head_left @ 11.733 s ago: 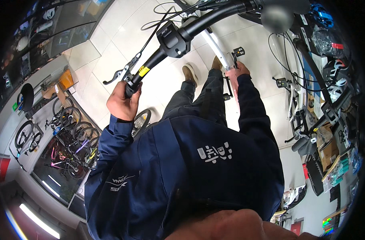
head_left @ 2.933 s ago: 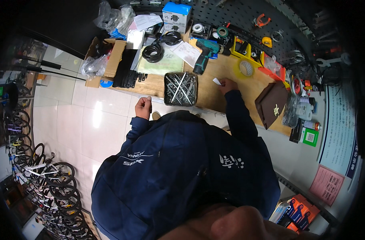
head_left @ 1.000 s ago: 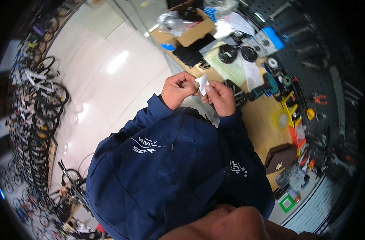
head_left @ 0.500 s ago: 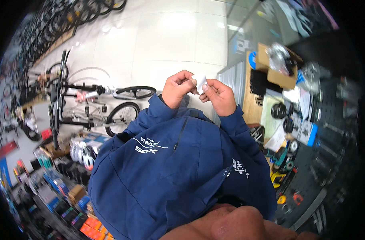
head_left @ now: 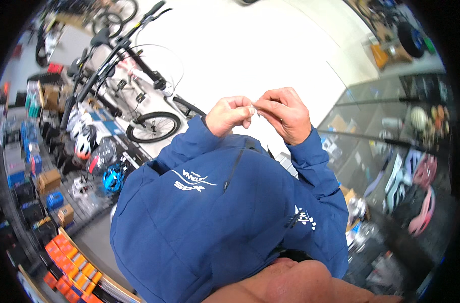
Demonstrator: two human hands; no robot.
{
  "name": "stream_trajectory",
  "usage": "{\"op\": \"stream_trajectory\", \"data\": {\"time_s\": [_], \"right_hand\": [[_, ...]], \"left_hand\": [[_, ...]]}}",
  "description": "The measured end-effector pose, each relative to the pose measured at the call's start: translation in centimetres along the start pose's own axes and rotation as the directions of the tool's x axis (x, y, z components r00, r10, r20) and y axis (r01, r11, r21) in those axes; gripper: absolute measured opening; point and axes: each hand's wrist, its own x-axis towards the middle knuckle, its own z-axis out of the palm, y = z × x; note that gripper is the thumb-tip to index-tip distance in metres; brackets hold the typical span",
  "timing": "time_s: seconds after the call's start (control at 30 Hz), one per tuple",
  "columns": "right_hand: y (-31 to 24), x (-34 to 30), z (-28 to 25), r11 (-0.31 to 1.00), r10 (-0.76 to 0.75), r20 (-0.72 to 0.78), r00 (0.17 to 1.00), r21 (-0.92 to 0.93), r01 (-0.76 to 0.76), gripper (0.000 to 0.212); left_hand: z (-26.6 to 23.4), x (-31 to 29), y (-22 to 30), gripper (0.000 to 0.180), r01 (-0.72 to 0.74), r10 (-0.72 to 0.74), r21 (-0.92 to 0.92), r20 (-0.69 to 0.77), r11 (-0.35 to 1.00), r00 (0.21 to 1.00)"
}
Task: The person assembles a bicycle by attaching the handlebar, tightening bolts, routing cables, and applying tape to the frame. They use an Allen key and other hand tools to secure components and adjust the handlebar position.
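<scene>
Now the small pale item [head_left: 254, 108], too tiny to identify, sits pinched between the fingertips of the left hand [head_left: 229, 115] and the right hand [head_left: 285, 113], held up in front of the dark blue jacket [head_left: 225, 212]. Half a second ago the person faced the cluttered surface; the view has swung toward the white floor [head_left: 250, 55]. The black bicycle [head_left: 131, 86] stands nearby on the left, a glass display case [head_left: 391, 131] on the right.

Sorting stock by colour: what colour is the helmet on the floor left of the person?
Bright blue helmet, clearest in the head view.
</scene>
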Motion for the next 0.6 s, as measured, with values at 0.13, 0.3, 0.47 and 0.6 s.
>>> {"op": "stream_trajectory", "data": {"time_s": [0.13, 0.3, 0.47, 0.6], "right_hand": [[3.1, 6.4, 2.7, 0.984, -0.151, 0.120, 0.981, 0.113, 0.137, 0.029], [7.7, 13.4, 6.1, 0.939, -0.290, 0.321, 0.902, 0.278, 0.203, 0.023], [13.6, 19.8, 9.5, 0.870, -0.426, 0.472, 0.772, 0.449, 0.205, 0.022], [20.1, 25.0, 12.6, 0.806, -0.542, 0.581, 0.608, 0.564, 0.180, 0.021]], "left_hand": [[-3.6, 1.1, 1.9, 0.016, 0.017, -0.027, -0.218, -0.041, 0.976, 0.999], [-7.6, 2.9, 2.6, 0.017, -0.076, 0.031, -0.316, -0.145, 0.946, 0.989], [-10.0, 6.1, 3.0, 0.021, -0.169, 0.036, -0.384, -0.330, 0.908, 0.943], [-11.4, 11.0, 3.4, 0.021, -0.241, 0.004, -0.456, -0.462, 0.857, 0.887]]}}
